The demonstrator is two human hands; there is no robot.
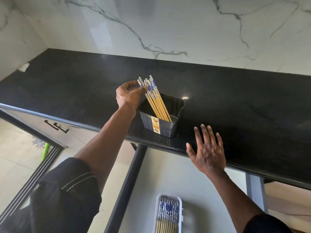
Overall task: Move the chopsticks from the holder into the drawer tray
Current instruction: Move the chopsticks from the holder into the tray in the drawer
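Observation:
A dark plastic holder (pixel 161 128) stands near the front edge of the black counter. Several wooden chopsticks (pixel 155 100) with blue-and-white tops lean to the left inside it. My left hand (pixel 128 96) is at the holder's left rim, thumb and fingers pinched on the top of the leftmost chopsticks. My right hand (pixel 207 152) hovers flat with fingers spread over the counter's front edge, right of the holder, holding nothing. Below, in the pulled-out drawer (pixel 168 174), a white tray (pixel 180 204) holds several chopsticks (pixel 167 214) laid lengthwise.
The black counter (pixel 235 101) runs under a white marble wall. A crumpled white scrap (pixel 24 67) lies at the far left corner. The drawer's dark left rail (pixel 127 187) borders the tray side. Cabinet handles (pixel 56 126) and tiled floor lie to the left.

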